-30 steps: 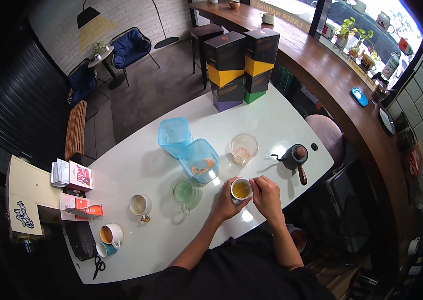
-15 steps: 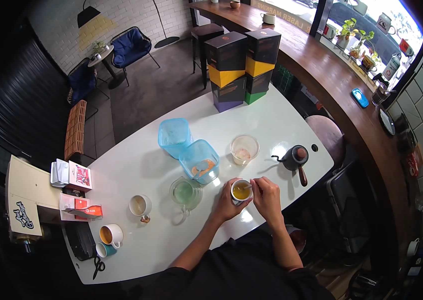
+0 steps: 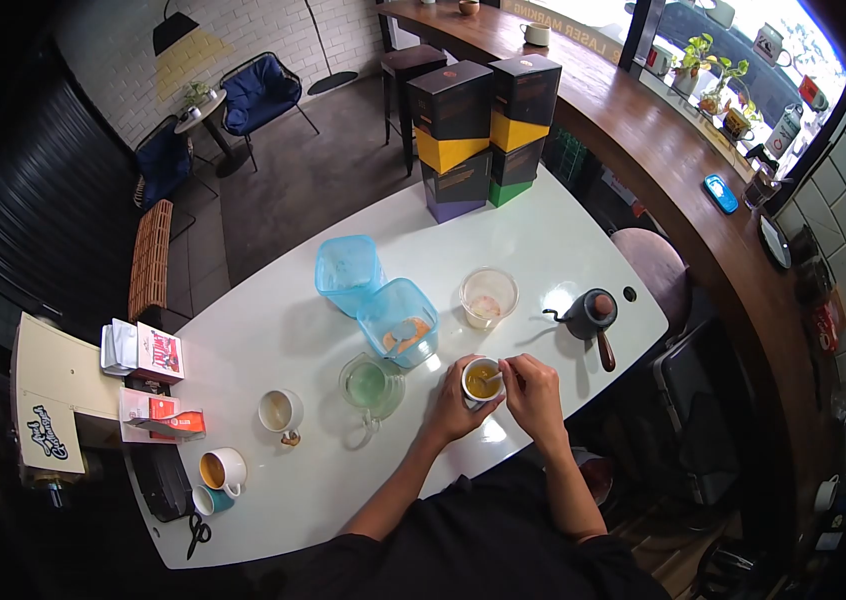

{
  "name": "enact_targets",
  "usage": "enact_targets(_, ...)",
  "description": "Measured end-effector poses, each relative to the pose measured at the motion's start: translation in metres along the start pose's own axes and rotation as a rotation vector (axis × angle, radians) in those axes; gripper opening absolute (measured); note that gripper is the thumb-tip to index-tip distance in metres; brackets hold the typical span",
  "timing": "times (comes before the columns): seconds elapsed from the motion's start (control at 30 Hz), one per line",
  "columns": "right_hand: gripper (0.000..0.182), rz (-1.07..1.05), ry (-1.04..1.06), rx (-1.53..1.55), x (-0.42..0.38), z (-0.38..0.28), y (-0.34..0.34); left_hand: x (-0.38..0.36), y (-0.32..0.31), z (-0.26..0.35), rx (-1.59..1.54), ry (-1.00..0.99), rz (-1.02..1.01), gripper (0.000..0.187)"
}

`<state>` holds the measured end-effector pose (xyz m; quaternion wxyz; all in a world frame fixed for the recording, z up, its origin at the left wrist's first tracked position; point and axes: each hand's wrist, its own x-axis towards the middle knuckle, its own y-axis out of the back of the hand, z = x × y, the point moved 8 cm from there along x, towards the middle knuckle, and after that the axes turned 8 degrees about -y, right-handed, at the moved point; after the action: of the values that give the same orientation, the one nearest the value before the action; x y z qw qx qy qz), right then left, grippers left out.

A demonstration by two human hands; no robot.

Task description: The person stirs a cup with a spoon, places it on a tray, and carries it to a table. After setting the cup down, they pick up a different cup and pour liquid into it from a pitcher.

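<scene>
A white cup (image 3: pixel 483 380) with yellowish liquid in it stands near the front of the white table. My left hand (image 3: pixel 456 412) is wrapped round the cup's left side. My right hand (image 3: pixel 533 392) pinches the handle of a spoon (image 3: pixel 492 378), whose lower end dips into the liquid. To the left of the cup is a glass jug (image 3: pixel 371 385) with a pale green look. Behind it are two blue translucent containers, and the nearer container (image 3: pixel 398 320) holds an orange-brown powder and a scoop. A clear plastic tub (image 3: pixel 489 297) with a little pale matter inside sits behind the cup.
A dark gooseneck kettle (image 3: pixel 591 314) with a wooden handle stands to the right. Stacked black boxes (image 3: pixel 453 105) rise at the table's far end. Several mugs, including a white mug (image 3: pixel 281 410), and black scissors (image 3: pixel 199 535) lie toward the left.
The spoon has shifted within the cup, and more of its bowl shows in the liquid. Both hands stay almost where they were.
</scene>
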<state>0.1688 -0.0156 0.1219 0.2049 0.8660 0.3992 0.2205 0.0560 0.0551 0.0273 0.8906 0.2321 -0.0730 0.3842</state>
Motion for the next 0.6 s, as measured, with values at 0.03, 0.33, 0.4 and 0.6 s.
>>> enact_targets(0.03,0.011,0.016,0.001,-0.001,-0.0001,-0.0002,0.0008,0.0000,0.0000,0.0002,0.007,0.000,-0.003,0.070)
enact_targets(0.33,0.012,0.036,0.006,0.005,0.0003,-0.0036,0.0036,-0.0015,-0.0016,-0.0041,-0.029,-0.002,0.012,0.070)
enact_targets(0.4,0.012,0.020,0.014,-0.010,0.0008,-0.0009,0.0023,-0.0017,-0.0015,-0.0040,-0.017,-0.003,0.013,0.070)
enact_targets(0.6,0.012,0.000,0.004,0.041,0.0010,-0.0012,0.0006,-0.0008,-0.0013,-0.0037,-0.006,-0.004,0.007,0.070)
